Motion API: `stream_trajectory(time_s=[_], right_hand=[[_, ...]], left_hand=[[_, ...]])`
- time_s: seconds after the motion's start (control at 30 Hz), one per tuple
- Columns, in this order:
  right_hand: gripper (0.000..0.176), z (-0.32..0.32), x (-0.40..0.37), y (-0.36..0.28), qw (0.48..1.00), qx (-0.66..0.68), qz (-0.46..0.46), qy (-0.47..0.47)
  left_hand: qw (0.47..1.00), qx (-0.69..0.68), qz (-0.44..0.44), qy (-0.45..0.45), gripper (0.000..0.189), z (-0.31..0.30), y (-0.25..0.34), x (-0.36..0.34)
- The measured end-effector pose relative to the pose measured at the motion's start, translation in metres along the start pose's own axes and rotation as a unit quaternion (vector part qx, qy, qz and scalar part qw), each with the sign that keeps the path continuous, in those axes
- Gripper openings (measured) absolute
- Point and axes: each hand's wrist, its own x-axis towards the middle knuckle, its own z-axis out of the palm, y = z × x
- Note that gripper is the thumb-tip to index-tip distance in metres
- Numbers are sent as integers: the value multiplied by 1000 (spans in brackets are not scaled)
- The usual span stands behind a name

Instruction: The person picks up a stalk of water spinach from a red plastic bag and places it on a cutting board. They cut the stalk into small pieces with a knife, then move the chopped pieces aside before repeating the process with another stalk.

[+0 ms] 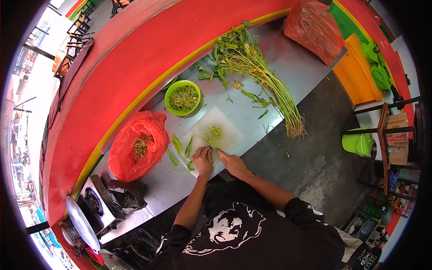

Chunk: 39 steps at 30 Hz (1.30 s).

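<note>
My right hand (231, 163) is closed round a knife (205, 141), whose blade lies over a white cutting board (231, 130). Close beside the blade, my left hand (203, 162) has its fingers curled down on green stems, mostly hidden under it; leafy ends (177, 145) stick out to its left. Small chopped green pieces (216, 132) lie on the board just beyond the knife. Behind the board stands a lime-green bowl (198, 107) filled with chopped greens (183, 98).
A long bundle of leafy stems (270, 83) with roots hangs over the metal table's (159, 191) edge. An open red plastic bag (119, 153) holds root scraps (141, 147). Another red bag (313, 31) sits at far right. A stove (93, 201) stands at left.
</note>
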Motion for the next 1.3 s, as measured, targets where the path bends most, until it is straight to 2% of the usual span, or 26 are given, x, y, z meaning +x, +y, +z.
stream_trajectory(time_s=[0.23,0.33,0.5,0.7,0.9,1.07,1.2,1.3], right_hand=[[41,8,15,-6,999,12,-12,29],[40,1,4,-7,999,33,-1,10],[43,1,-5,0,1000,-12,23,-13],[40,4,12,-7,999,28,-22,23],[40,-7,-11,0,1000,1,17,-10],[41,8,1,5,1000,-8,3,5],[41,-5,2,-4,999,21,28,-25],[41,-8,-11,0,1000,31,5,-2]], left_hand=[[1000,11,15,-2,15,0,0,-1],[1000,12,9,2,14,1,-3,0],[1000,19,3,1,13,1,1,-3],[1000,8,-1,3,13,1,-1,-1],[1000,10,1,6,13,1,0,0],[1000,22,18,3,15,-1,1,-7],[1000,7,-4,-5,15,1,-2,0],[1000,15,-8,0,14,1,-1,0]])
